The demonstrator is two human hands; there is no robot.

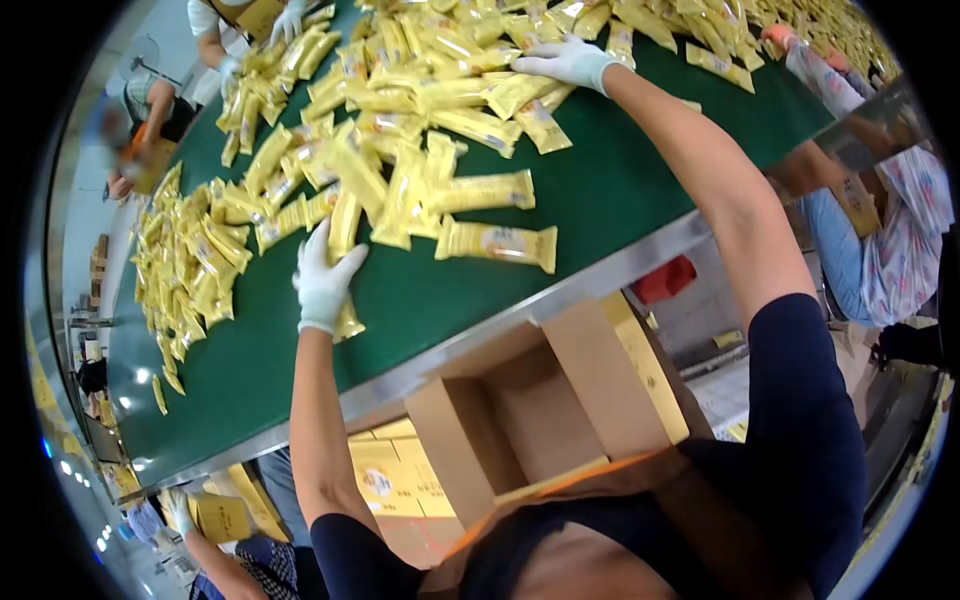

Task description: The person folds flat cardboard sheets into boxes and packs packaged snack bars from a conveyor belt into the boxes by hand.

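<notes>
My left hand (325, 275), in a white glove, rests on a yellow wrapped snack packet (346, 222) at the near edge of the heap, thumb and fingers apart. The ends of this packet show above and below the hand. My right hand (570, 62), also gloved, lies with fingers stretched out over packets at the heap's right side. Between the hands spreads a loose heap of yellow packets (400, 100) on the green belt (620, 200). One single packet (497, 243) lies at its near edge. Below me stands an open cardboard box (575, 375), its inside visible.
The belt's metal edge (600, 270) runs between me and the packets. Yellow printed cartons (400, 475) stand beside the open box. A red object (665, 280) is below the edge. Co-workers stand at far left, lower left and right; one gloved hand (290, 20) touches packets.
</notes>
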